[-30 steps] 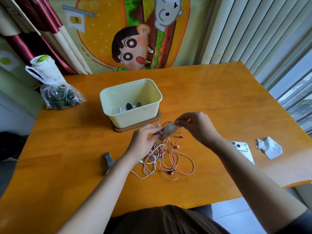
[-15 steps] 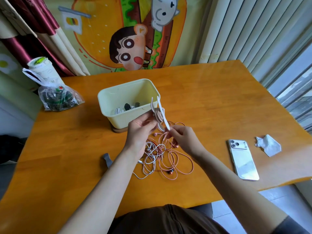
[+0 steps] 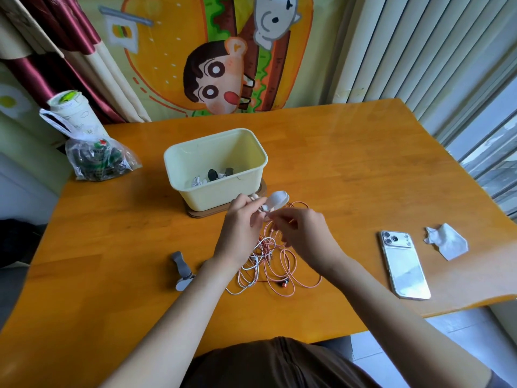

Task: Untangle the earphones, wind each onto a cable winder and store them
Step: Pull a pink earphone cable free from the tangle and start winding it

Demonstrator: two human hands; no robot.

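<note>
A tangle of pink and white earphones lies on the wooden table in front of me. My left hand holds a white cable winder just above the tangle, close to the front of the cream storage box. My right hand pinches a pink cable beside the winder. A grey cable winder lies flat on the table to the left of my left forearm. Wound earphones with dark winders rest inside the box.
A white phone lies face down at the right, with a crumpled tissue beyond it. A plastic bag and a white cup stand at the back left. The table's right edge borders a window.
The white winder has tipped from upright to lying lower in my left hand. My right hand has moved up beside it, still on the pink cable.
</note>
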